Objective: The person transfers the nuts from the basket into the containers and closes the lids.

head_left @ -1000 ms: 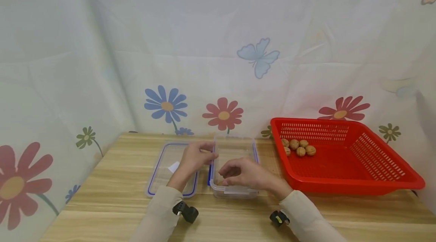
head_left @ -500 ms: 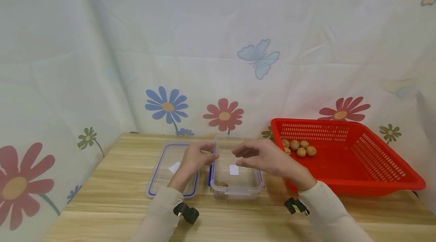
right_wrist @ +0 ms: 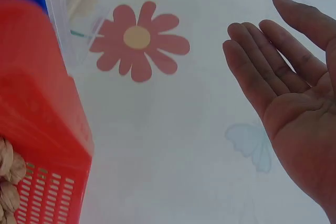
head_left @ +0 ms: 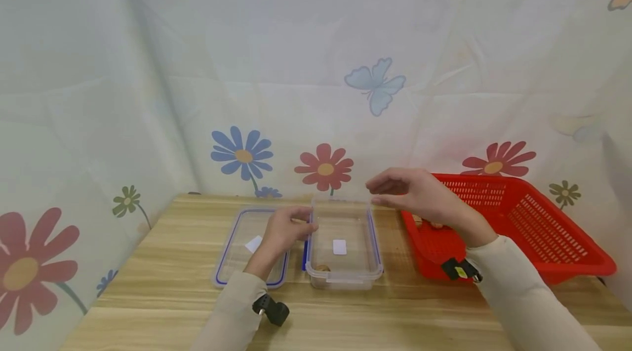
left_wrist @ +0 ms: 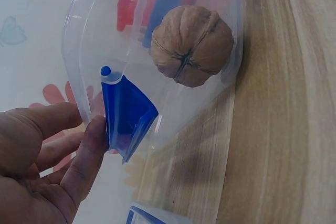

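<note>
Ridged walnut (left_wrist: 192, 45) in clear plastic box (head_left: 350, 276)
Left hand (head_left: 283, 227), fingers parted, touches it; right hand (head_left: 419, 194), fingers wide of thumb.

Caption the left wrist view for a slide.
A walnut sits in a clear container, the left hand beside its blue latch.

The head view faces forward and down from above the counter (head_left: 163, 290); both wrist views, nearer and tipped sideways, share its clear box (head_left: 345, 275) and red basket (head_left: 525, 225).

Head view: your right hand (head_left: 417, 192) hides most of the walnuts (head_left: 418, 221), red basket's (head_left: 543, 271) far-left corner; surface (head_left: 148, 285) cut off nearside.
</note>
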A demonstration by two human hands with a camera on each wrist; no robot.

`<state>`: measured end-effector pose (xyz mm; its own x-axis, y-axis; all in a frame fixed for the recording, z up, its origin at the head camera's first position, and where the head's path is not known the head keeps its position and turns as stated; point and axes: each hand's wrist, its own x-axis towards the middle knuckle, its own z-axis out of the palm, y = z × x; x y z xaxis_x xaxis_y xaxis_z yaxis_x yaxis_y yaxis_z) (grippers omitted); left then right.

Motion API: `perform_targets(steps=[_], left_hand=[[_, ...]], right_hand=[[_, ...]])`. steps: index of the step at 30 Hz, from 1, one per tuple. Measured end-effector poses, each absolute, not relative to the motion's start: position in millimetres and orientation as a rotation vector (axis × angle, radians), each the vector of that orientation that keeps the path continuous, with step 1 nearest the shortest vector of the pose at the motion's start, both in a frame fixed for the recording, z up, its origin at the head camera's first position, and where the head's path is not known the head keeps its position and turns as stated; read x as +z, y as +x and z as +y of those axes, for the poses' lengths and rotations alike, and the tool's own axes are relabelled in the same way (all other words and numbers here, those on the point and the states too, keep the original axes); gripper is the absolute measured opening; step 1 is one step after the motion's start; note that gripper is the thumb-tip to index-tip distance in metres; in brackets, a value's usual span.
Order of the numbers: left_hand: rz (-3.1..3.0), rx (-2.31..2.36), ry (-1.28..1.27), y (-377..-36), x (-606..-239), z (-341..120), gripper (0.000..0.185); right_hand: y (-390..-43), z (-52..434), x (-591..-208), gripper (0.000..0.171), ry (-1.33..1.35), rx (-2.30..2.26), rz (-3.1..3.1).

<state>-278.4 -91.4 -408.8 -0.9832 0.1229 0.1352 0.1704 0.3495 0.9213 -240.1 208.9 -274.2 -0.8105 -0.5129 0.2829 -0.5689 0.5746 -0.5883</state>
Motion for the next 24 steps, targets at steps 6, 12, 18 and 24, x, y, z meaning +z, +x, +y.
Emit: perform_targets(steps=[6,12,18,24], left_hand=[[-2.542,-1.759,-0.286,-278,-409,-91,0.045],[-2.533,-1.733,-0.298,-277,-409,-92,0.045],[-2.534,-1.742,-0.282,-278,-411,-92,0.044],[-2.543,-1.738,-0.28,-277,-410,-93,0.044]], right_hand=[[-252,230,-264,0.035,0.878,1.043,-2.731],[-263,245,-258,0.035,0.758,0.997,-2.799],[-274,262,-260,0.04,0.696,0.995,-2.837],[-287,282,-267,0.047,0.643,0.985,-2.859]])
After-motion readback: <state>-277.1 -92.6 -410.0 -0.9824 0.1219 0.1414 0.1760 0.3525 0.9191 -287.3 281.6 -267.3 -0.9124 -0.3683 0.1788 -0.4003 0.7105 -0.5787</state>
